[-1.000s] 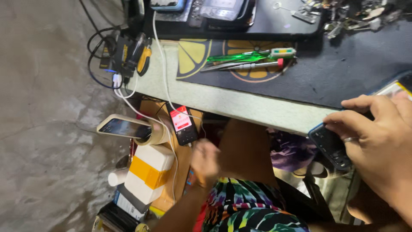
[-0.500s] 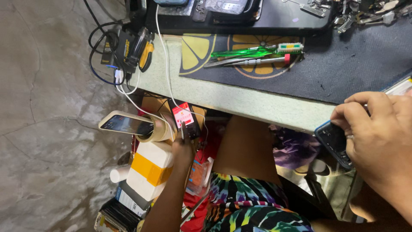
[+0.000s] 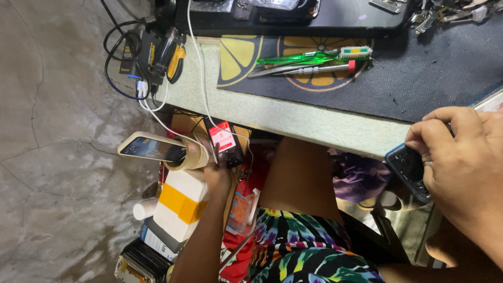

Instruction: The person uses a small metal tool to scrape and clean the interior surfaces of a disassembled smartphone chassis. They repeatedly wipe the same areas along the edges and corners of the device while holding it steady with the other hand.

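Two hands busy: right hand (image 3: 461,157) clamped on dark phone (image 3: 411,170) at the surface (image 3: 314,123) edge; left hand (image 3: 217,170) below it, touching tape roll (image 3: 187,154) (fingers hidden, grip unclear).

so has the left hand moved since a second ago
Yes. The left hand has reached away from the lap, to the roll of tape and small red-screened phone below the bench edge.

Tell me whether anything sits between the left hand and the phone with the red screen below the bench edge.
Nothing visible does. The left hand already reaches the red-screened phone, fingers at its lower edge. A roll of tape sits beside it on the left, and a white cable hangs down to it.
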